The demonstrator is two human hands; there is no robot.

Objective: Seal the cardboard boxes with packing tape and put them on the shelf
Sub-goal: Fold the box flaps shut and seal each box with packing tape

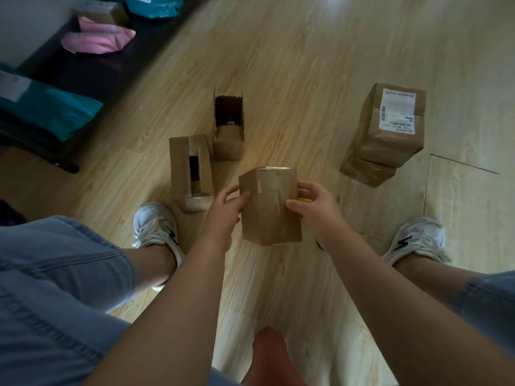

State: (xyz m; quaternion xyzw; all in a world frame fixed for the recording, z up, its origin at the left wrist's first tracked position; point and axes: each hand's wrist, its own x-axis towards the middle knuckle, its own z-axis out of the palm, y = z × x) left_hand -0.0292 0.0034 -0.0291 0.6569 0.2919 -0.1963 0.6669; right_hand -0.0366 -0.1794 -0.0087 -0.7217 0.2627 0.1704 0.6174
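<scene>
A small brown cardboard box (269,204) with clear tape on its top and side is held above the floor between my knees. My left hand (226,207) grips its left edge, thumb on the front face. My right hand (315,206) grips the right edge, and something yellow (305,200) shows between its fingers and the box. Two open cardboard boxes stand on the floor beyond: one (191,169) close to my left shoe, the other (229,129) further back.
A stack of two taped boxes (387,135) with a white label stands on the floor at the right. A dark low shelf (92,71) at the upper left holds teal and pink mail bags (97,40) and a box. My shoes flank the held box.
</scene>
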